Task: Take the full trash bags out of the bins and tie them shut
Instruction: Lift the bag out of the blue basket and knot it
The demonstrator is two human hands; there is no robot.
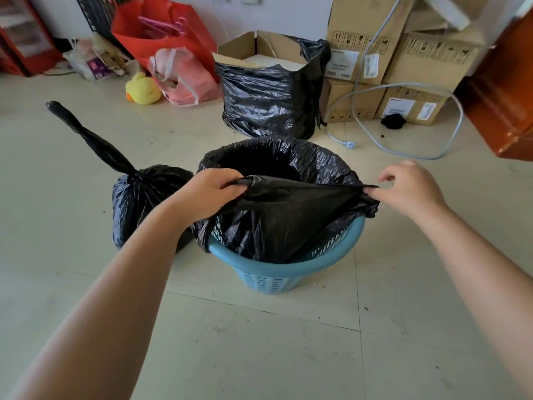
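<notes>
While the blue bin (pixel 288 269) stands on the tiled floor (pixel 259 342), its black bag (pixel 277 220) is still inside it, the far rim folded over the bin's edge and the near rim lifted clear. Left hand (pixel 207 194) has its fingers curled round a bunched part of that near rim. Right hand (pixel 409 189) pinches the rim's other end between thumb and forefinger, the remaining fingers loosely raised. Between the two hands the plastic is pulled taut. Just beside the bin, on its left, sits a tied bag (pixel 141 203) with a long twisted neck. Beyond the bin, another black bag (pixel 265 96) holds cardboard, next to stacked boxes (pixel 403 67).
</notes>
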